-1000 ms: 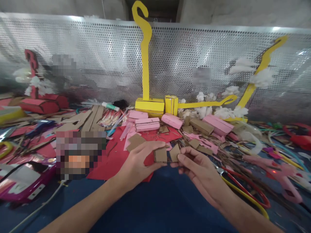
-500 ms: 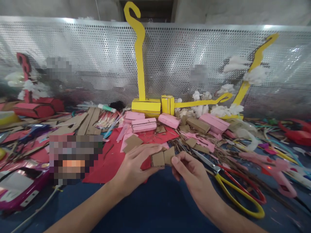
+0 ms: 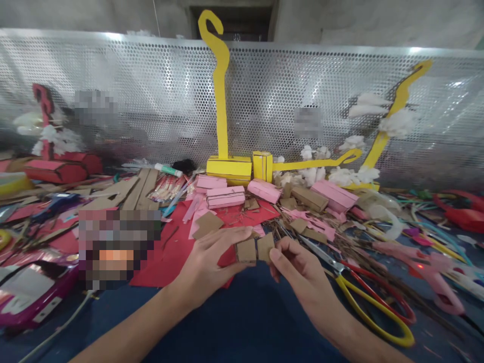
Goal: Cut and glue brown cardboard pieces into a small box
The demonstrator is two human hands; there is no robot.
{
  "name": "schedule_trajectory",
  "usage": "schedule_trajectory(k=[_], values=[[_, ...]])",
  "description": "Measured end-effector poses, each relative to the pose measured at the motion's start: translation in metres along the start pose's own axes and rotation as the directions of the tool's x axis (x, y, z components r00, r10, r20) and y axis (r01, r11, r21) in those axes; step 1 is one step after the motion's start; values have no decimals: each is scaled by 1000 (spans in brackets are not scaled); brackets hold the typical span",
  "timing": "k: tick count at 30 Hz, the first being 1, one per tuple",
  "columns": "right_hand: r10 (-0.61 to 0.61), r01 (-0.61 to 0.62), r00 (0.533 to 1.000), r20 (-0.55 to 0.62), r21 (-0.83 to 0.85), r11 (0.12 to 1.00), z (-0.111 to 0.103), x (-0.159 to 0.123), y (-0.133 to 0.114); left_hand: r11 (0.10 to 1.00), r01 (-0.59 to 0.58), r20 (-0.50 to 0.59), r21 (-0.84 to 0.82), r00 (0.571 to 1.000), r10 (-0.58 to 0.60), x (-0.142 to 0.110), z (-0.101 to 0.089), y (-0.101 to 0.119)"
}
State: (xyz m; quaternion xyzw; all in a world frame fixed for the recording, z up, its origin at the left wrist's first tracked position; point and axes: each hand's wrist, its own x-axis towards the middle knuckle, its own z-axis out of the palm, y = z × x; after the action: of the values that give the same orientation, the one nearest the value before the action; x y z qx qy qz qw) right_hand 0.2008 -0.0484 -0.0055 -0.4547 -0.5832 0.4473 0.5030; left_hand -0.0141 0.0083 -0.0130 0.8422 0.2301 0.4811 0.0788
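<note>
Two small brown cardboard squares meet edge to edge above the blue table. My left hand (image 3: pixel 209 262) pinches the left cardboard piece (image 3: pixel 246 250) between thumb and fingers. My right hand (image 3: pixel 298 269) grips the right cardboard piece (image 3: pixel 265 246), which tilts slightly. Under the hands lies a sheet of red paper (image 3: pixel 170 257). Scissors with red and yellow handles (image 3: pixel 368 302) lie just right of my right hand.
Pink cardboard boxes (image 3: pixel 226 195), brown scraps (image 3: pixel 310 197) and pink paper litter the table behind. Yellow hook-shaped cardboard figures (image 3: pixel 220 101) on box bases stand against a perforated metal screen (image 3: pixel 151 101). A pink glue gun (image 3: pixel 434 275) lies right, a magenta device (image 3: pixel 30 295) left.
The two cardboard pieces, held apart a second ago, have been brought together until their edges touch. The view shifted slightly, bringing the scissors into sight on the right.
</note>
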Motion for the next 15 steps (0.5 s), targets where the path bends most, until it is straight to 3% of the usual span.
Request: schedule_trajectory(k=[15], values=[[-40,40,999,2,-130,991,4,-4,-1,997,-60,48,-49,997,63,3,-4,-1]])
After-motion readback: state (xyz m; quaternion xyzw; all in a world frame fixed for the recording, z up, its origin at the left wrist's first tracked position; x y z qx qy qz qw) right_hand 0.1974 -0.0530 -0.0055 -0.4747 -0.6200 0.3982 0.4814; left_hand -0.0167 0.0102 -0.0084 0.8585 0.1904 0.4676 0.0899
